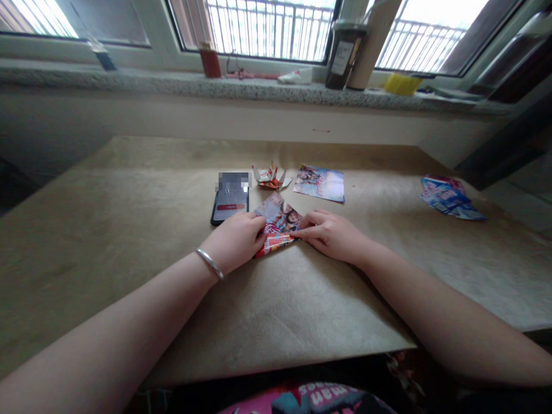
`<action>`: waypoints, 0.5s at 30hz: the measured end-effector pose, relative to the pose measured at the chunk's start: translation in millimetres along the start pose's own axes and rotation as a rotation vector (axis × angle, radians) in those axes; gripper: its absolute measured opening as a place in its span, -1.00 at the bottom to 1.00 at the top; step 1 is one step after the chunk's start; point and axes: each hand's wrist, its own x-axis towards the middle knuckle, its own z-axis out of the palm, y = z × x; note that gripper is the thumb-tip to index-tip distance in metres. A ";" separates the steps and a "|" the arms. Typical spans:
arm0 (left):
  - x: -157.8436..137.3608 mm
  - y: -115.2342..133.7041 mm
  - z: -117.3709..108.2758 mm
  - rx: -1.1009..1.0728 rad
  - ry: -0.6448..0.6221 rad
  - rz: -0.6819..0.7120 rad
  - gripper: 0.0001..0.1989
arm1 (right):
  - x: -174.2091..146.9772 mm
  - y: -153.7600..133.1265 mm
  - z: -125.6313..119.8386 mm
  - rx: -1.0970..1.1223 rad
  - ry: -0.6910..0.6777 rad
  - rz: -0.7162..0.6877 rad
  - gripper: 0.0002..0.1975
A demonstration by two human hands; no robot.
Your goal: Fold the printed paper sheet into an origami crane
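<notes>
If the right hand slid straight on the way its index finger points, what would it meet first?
Past the folded paper it touches, the right hand would probably meet the left hand first, though depth is unclear.

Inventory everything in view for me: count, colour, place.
Folded sheet: one, multicoloured, between the hands
Paper figure: one, red and white, beyond it
Phone: one, dark, left of figure
Flat sheet: one, pale, right of figure
Fanned sheets: several, blue and red, table's right
Table: one, tan, below these
Windowsill: one, grey, behind table
Small container: one, red, sill
Tall container: one, dark, sill
Tall object: one, tan, beside it
Smaller items: several, mixed colours, sill
Windows: several, pale-framed, behind sill
Clothing: one, pink, bottom
Bangle: one, silver, left wrist
Left hand: one, bare, sheet's left
Right hand: one, bare, sheet's right
</notes>
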 end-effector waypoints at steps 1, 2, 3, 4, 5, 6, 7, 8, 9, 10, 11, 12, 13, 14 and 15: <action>-0.1 0.1 0.1 -0.002 0.000 -0.002 -0.81 | 0.0 0.0 0.1 -0.005 -0.002 -0.001 -0.69; -0.3 0.2 0.2 -0.006 0.008 -0.010 -0.83 | 0.1 -0.1 0.1 -0.011 -0.005 -0.001 -0.69; -0.4 0.4 0.2 -0.009 0.020 -0.022 -0.85 | 0.2 -0.3 0.0 -0.019 -0.008 0.000 -0.69; -0.6 0.5 0.3 -0.013 0.038 -0.028 -0.87 | 0.4 -0.6 -0.1 -0.026 -0.011 0.002 -0.69; -0.7 0.8 0.3 -0.019 0.056 -0.016 -0.88 | 0.6 -0.9 -0.2 -0.031 -0.013 0.003 -0.68; -0.8 1.1 0.2 -0.028 0.071 0.018 -0.88 | 0.9 -1.2 -0.3 -0.034 -0.014 0.002 -0.68; -1.0 1.6 0.1 -0.041 0.077 0.069 -0.86 | 1.2 -1.4 -0.5 -0.035 -0.011 0.002 -0.69; -1.2 2.2 -0.2 -0.055 0.071 0.126 -0.83 | 1.6 -1.7 -0.6 -0.034 -0.009 0.002 -0.69; -1.5 3.1 -0.7 -0.068 0.058 0.177 -0.81 | 1.9 -1.9 -0.8 -0.031 -0.006 0.002 -0.69; -1.9 4.3 -1.3 -0.076 0.043 0.211 -0.79 | 2.1 -2.1 -0.9 -0.030 -0.005 0.003 -0.69; -2.4 5.7 -2.0 -0.077 0.029 0.221 -0.78 | 2.3 -2.2 -1.1 -0.029 -0.006 0.005 -0.70; -2.9 7.3 -2.7 -0.070 0.022 0.223 -0.78 | 2.5 -2.4 -1.3 -0.030 -0.007 0.008 -0.70; -3.6 9.0 -3.4 -0.057 0.029 0.220 -0.75 | 2.6 -2.5 -1.5 -0.033 -0.011 0.011 -0.70; -4.2 10.7 -4.1 -0.046 0.035 0.224 -0.74 | 2.7 -2.5 -1.7 -0.035 -0.015 0.014 -0.70; -4.7 12.3 -4.7 -0.029 0.044 0.228 -0.73 | 2.7 -2.3 -1.9 -0.036 -0.017 0.018 -0.70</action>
